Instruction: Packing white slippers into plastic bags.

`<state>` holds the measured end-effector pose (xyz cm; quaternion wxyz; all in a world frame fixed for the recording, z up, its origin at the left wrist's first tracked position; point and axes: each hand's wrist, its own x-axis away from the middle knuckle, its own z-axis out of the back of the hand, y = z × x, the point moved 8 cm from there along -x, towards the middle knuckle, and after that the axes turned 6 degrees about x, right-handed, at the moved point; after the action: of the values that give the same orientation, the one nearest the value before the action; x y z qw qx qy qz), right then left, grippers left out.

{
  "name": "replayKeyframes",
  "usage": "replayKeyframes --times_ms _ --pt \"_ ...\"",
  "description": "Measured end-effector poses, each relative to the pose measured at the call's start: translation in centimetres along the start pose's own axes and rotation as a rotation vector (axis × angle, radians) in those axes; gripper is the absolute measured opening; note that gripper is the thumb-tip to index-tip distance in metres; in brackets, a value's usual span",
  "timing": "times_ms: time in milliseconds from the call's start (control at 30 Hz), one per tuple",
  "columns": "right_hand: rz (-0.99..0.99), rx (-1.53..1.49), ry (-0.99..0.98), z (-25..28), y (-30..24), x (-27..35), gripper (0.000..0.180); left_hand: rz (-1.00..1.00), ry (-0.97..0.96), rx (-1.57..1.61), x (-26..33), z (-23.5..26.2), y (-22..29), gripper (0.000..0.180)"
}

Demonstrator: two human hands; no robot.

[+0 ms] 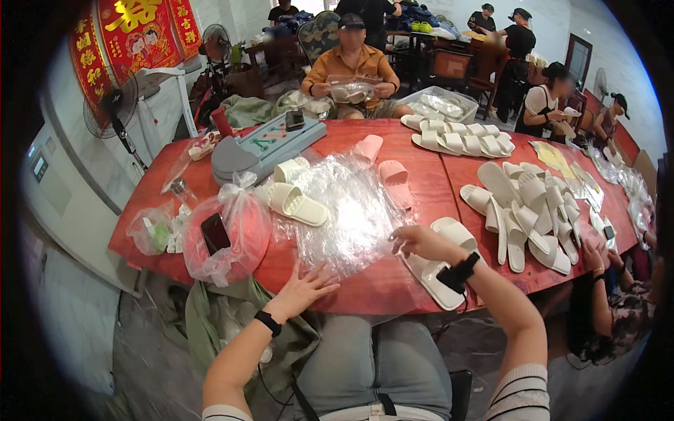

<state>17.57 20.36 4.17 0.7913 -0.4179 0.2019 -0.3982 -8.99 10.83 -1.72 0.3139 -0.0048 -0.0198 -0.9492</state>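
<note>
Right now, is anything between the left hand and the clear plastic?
Nothing visible: the left hand is at the near edge of the clear plastic. The white slippers at its left lie farther off.

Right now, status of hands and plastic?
Left hand spread at near edge of clear plastic. Right hand by its right edge, grip unclear. Cream slipper overlaps its left side.
</note>
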Motion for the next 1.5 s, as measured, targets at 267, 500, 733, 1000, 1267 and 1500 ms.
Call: replayKeyframes --times_ms 267,500,733,1000,1267,1500 --pt "-0.016 -0.716 0.335 7.0 1.3 -5.7 0.042 0.22 0.015 0.065 0.7 -2.2 -4.0 0.056" --pt "-0.388 0.108 0.907 10.7 12.0 8.9 0.021 0.269 0.099 0.349 0.7 -3.1 -4.9 0.05" --pt "-0.172 0.406 0.72 2.4 10.0 15.1 0.039 0.323 0.005 0.213 -1.5 -3.0 -1.0 0.077" --pt "-0.357 0.477 0.752 -0.1 14.1 13.5 0.023 0.232 -0.171 0.327 -6.2 -2.2 4.6 0.099" --pt "-0.472 0.452 0.647 1.2 17.1 11.5 0.022 0.299 -0.13 0.255 -5.5 -5.1 5.0 0.093" --pt "-0.261 0.131 0.75 2.4 11.6 18.2 0.02 0.371 0.005 0.381 -4.4 -4.1 4.5 0.07"
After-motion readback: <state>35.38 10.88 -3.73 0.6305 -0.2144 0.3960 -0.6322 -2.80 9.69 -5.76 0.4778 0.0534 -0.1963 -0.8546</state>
